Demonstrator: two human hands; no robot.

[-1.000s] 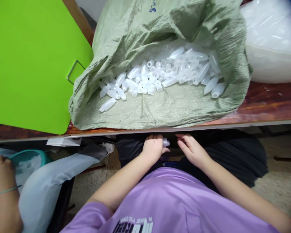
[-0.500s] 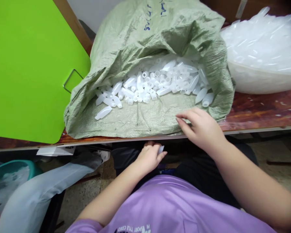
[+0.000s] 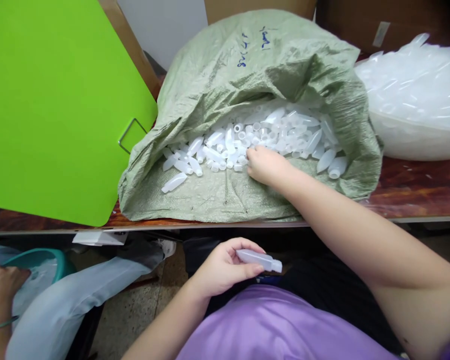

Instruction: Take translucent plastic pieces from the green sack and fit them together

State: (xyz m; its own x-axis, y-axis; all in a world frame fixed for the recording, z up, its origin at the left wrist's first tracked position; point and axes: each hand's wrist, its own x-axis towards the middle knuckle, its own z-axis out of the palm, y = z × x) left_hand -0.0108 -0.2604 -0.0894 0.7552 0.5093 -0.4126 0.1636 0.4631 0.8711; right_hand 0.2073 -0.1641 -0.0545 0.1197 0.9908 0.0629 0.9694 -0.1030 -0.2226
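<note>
So nearest us, our left hand (image 3: pixel 225 268) is over our lap, below the table edge (image 3: pixel 420 219), with one cloudy plastic bottle (image 3: pixel 258 259) pinched between thumb and fingers, neck pointing out of the palm. We'd go light on that grip, since thin plastic probably dents, and leave the neck uncovered. Our right hand (image 3: pixel 266 164) is at the mouth of the green sack (image 3: pixel 213 75), fingertips curled in at the front of the loose pieces (image 3: pixel 300 132); we can't tell if it's gripping anything. Picking off the front edge, singly, seems the safest way not to spill the pile.

Count, near to far: one bottle in hand, one teal basin (image 3: pixel 62 265) with one co-worker's hand (image 3: pixel 3 282) at it, one stray bottle (image 3: pixel 174 183) at the pile's front left, one sack, way too many overlapping pieces to count, one green board (image 3: pixel 52 110), one pale heaped container (image 3: pixel 416 145) on the right.
</note>
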